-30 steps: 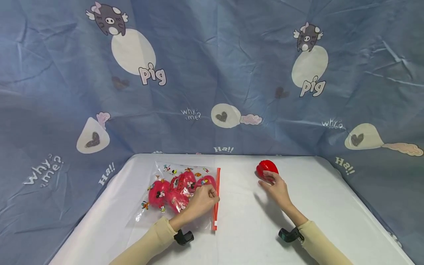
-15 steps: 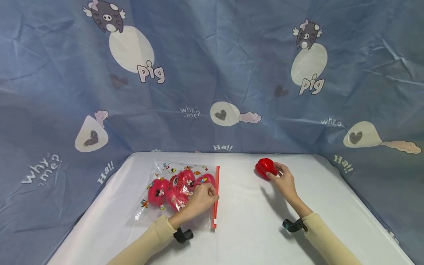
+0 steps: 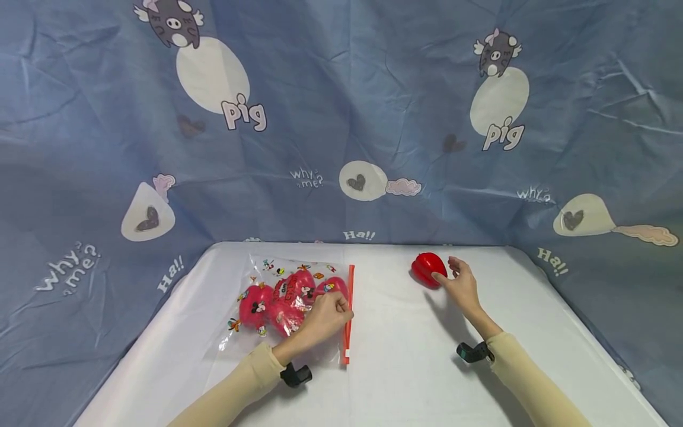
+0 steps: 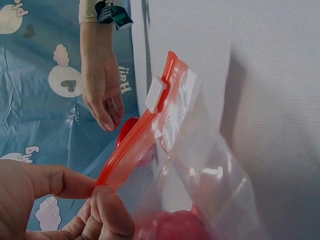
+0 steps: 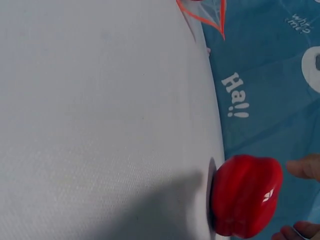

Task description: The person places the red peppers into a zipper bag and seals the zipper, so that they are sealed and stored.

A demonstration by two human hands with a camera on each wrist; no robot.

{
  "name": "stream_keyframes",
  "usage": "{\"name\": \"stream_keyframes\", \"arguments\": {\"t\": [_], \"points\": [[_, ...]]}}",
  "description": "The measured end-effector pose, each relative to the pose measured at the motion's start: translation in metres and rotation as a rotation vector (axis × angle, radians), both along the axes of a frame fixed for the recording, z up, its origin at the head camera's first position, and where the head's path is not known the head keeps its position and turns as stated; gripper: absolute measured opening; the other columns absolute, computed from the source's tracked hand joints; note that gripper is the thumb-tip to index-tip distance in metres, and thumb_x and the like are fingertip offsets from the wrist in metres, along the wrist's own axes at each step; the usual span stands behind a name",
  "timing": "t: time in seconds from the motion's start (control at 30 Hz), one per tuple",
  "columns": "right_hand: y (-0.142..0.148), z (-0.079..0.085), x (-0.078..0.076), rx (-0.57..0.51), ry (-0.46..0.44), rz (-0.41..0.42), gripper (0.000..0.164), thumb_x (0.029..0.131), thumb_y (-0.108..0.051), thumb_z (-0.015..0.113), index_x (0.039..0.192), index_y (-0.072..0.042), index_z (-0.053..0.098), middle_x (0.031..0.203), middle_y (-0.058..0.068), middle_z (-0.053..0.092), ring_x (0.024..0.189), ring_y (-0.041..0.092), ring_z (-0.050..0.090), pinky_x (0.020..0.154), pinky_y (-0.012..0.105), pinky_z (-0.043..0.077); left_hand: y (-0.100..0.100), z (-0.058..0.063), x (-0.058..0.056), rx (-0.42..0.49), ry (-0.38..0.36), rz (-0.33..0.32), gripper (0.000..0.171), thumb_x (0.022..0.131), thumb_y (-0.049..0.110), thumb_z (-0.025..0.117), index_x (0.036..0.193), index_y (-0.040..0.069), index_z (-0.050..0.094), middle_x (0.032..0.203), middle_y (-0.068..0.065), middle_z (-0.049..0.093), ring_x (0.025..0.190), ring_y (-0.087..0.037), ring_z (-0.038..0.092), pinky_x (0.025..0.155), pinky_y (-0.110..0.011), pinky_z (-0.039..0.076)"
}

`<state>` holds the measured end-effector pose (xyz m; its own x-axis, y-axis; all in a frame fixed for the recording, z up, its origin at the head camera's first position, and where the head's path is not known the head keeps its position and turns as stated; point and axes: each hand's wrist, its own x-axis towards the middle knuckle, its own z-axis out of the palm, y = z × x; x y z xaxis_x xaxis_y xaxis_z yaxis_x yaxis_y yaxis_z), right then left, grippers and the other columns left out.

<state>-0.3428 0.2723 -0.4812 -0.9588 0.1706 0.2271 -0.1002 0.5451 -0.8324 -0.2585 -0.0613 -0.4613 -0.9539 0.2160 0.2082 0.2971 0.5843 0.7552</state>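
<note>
A red bell pepper [image 3: 427, 270] lies on the right side of the white table, near its back edge. My right hand [image 3: 463, 290] is beside it on the right, thumb and fingers spread apart. In the right wrist view the thumb [image 5: 304, 167] shows a gap from the pepper. My left hand [image 3: 326, 311] pinches the orange zip edge [image 4: 122, 150] of a clear, cartoon-printed zip bag [image 3: 226, 338] between thumb and fingers. The bag's mouth faces right, with a white slider [image 4: 156, 95] near one end. Several rounded red things [image 3: 255, 305] lie inside, seen through the film.
A white cloth-covered table [image 3: 389, 367] extends between the bag and the pepper. Behind it hangs a blue printed curtain [image 3: 288, 136], also down both sides. A black wrist camera [image 3: 296, 375] is on the left wrist, and another camera [image 3: 472, 353] is on the right.
My right hand has shifted from in front of the pepper to its right side, fingers apart, leaving more of the pepper visible. The left hand keeps its pinch on the bag edge.
</note>
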Motion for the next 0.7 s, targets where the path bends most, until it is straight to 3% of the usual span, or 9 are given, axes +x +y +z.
{"name": "stream_keyframes", "arguments": {"t": [0.37,0.7], "points": [[0.001,-0.008,-0.007,0.016,-0.084,-0.010,0.071,0.087,-0.023,0.068,0.141,0.009,0.036,0.141,0.029,0.043,0.129,0.042,0.043,0.106,0.051,0.039,0.000,0.000,0.001,0.005,-0.007,-0.011,0.006,0.077,0.011,0.064,0.073,0.009,0.060,0.062,0.004,0.054,0.055,-0.006,0.047,0.048,-0.021,0.039],[0.003,-0.014,-0.007,0.010,-0.088,-0.011,0.064,0.089,-0.018,0.064,0.140,0.010,0.036,0.138,0.029,0.046,0.125,0.042,0.048,0.102,0.050,0.043,0.000,0.000,0.001,0.005,-0.014,-0.005,0.007,0.077,0.012,0.065,0.073,0.009,0.059,0.062,0.004,0.054,0.055,-0.005,0.047,0.047,-0.021,0.039]]}}
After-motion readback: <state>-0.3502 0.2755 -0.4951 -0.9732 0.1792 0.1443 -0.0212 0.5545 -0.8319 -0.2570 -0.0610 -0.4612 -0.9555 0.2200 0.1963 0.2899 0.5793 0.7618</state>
